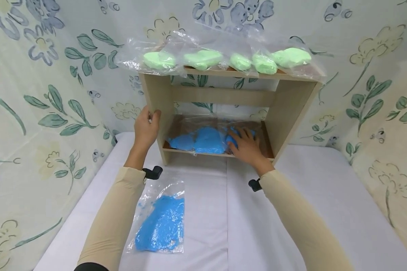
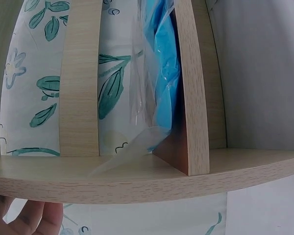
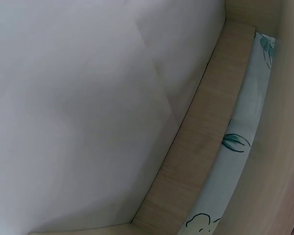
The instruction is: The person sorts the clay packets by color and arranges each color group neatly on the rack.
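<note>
My left hand (image 1: 147, 127) grips the left side panel of a small wooden shelf unit (image 1: 224, 97). In the left wrist view its fingers (image 2: 32, 218) curl round behind that panel's edge. On the lower board, clear plastic holds soft blue, dough-like lumps (image 1: 208, 141). My right hand (image 1: 247, 146) rests over the right-hand blue lump, fingers spread and partly hiding it. Nearer to me, a flat clear plastic bag of the same blue stuff (image 1: 162, 224) lies on the white cloth. The right wrist view shows mostly cloth and the unit's low rail (image 3: 186, 166).
Several pale green lumps (image 1: 203, 59) in clear plastic lie along the unit's top board, the plastic overhanging its edges. The unit stands on a white cloth-covered table (image 1: 203, 210). Flowered fabric (image 1: 71, 75) hangs behind and at both sides.
</note>
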Tool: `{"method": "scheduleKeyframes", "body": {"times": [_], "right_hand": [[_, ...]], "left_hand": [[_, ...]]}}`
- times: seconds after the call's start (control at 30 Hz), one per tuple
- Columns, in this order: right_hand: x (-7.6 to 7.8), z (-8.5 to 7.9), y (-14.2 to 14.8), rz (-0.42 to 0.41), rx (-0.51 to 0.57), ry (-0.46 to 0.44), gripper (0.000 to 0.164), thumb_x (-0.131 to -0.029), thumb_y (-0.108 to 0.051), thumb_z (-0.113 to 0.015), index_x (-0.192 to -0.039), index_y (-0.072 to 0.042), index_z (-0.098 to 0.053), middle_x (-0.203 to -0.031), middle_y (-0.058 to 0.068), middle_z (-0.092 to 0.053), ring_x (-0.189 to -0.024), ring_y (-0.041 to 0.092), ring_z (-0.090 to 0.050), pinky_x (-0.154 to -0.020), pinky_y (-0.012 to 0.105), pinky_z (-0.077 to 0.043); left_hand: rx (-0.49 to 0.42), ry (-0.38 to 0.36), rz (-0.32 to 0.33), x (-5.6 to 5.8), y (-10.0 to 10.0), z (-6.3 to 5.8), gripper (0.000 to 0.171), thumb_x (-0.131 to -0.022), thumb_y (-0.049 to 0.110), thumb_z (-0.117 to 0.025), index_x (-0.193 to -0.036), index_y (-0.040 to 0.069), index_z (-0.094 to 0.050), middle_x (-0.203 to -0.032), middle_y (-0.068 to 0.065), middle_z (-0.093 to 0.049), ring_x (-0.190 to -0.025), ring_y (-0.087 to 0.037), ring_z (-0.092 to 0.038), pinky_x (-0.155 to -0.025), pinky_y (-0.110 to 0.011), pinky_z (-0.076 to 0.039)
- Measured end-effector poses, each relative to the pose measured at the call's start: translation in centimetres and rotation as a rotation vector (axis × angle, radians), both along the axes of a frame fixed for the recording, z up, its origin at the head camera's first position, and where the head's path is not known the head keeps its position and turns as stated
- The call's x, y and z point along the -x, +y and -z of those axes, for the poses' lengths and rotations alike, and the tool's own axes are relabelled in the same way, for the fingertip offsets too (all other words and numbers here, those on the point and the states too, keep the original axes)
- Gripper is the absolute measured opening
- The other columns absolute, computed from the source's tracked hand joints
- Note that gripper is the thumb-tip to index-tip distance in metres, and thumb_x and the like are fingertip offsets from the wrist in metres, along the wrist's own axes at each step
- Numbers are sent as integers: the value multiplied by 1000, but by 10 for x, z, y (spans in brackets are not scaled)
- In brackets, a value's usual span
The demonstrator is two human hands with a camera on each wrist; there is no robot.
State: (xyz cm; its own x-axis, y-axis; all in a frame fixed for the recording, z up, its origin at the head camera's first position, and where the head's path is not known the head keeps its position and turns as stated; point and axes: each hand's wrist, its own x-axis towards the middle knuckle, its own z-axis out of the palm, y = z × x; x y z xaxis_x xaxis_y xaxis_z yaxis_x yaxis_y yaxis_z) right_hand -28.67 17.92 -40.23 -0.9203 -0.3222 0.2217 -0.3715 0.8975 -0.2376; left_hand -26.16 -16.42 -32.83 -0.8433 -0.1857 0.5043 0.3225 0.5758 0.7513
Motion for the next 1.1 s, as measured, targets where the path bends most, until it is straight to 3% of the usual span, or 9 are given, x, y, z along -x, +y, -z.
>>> {"method": "scheduleKeyframes", "body": {"times": [0.3,0.7,0.97,1.1], "right_hand": [[1,-1,-20,-12,-17,-18,58,-103,-48,-37,-156,-23,-32,-164,13,-24,-153,44,-13,-114,80,-12],[2,-2,-23,-10,6,-29,58,-103,-48,-37,-155,-24,-33,-165,12,-24,-153,42,-12,-114,78,-13],[1,-4,-22,-16,50,-71,56,-104,-46,-35,-156,-24,-32,-165,13,-22,-154,42,-10,-116,78,-10],[1,-3,-21,-10,111,-43,56,-105,-44,-36,-155,-18,-33,-165,15,-23,-155,43,-7,-117,77,-8]], "left_hand": [[12,9,-10,0,0,1,40,-103,28,-47,-139,10,-52,-137,-16,-60,-113,-35,-62,-90,-52,-57],[25,6,-7,-2,-1,-1,41,-104,30,-46,-140,11,-51,-138,-15,-59,-112,-34,-63,-88,-52,-59],[51,-18,9,-2,-4,-1,43,-104,32,-46,-141,12,-49,-140,-14,-58,-115,-33,-62,-89,-52,-59],[87,-12,10,0,-7,-3,42,-103,32,-47,-140,11,-50,-137,-15,-59,-113,-35,-63,-88,-52,-59]]}}
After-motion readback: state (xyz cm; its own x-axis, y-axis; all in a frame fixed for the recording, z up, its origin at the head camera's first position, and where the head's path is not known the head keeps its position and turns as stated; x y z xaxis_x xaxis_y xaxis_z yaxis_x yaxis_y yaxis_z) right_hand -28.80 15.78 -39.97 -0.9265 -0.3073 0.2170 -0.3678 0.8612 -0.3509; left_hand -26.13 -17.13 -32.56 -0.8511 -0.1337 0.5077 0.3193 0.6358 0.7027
